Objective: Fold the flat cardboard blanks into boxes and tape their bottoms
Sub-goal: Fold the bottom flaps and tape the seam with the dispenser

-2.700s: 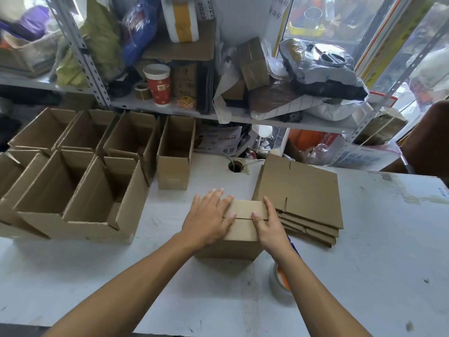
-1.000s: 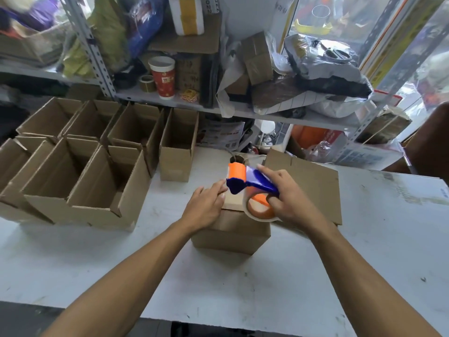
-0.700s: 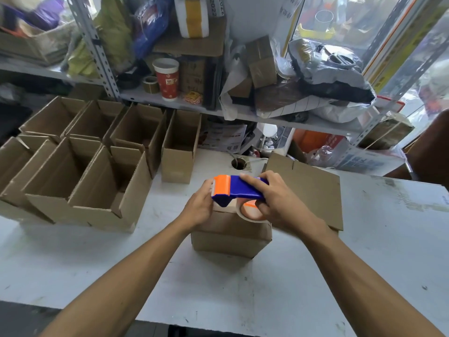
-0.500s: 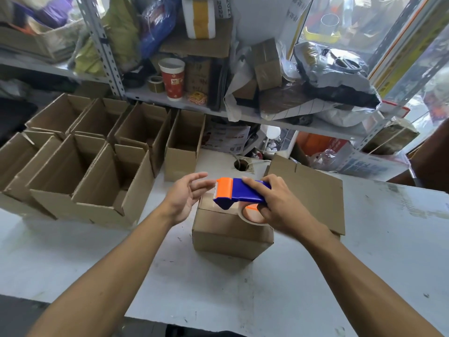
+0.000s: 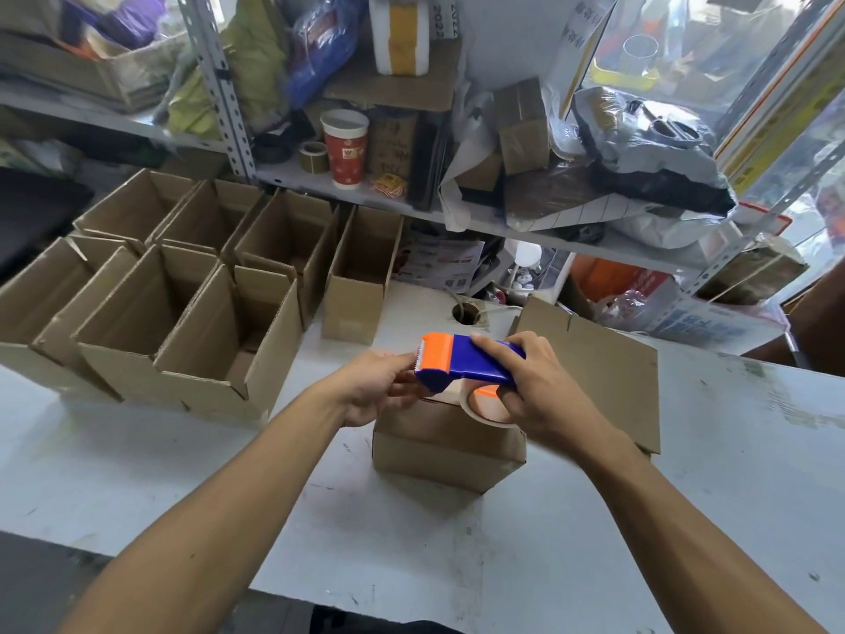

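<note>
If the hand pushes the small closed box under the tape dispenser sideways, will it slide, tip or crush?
The box probably slides rather than tips: it looks wide and low and sits flat on the smooth white table. It is likely light, being thin cardboard like the open boxes nearby. Its top may flex under pressure, since the flaps do not look taped yet.

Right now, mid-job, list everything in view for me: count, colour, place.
Upside-down brown cardboard box: one, centre of table, under both hands.
Blue and orange tape dispenser: one, above that box.
Flat brown cardboard blanks: one stack, count unclear, right of the box.
Open brown folded boxes: about seven, table's left.
White worktable: one, with a cable hole at the back.
Red paper cup: one, on the shelf behind.
Grey metal shelf: cluttered with bags and parcels.
Left hand: at the dispenser's cutter end.
Right hand: grips the dispenser.
</note>
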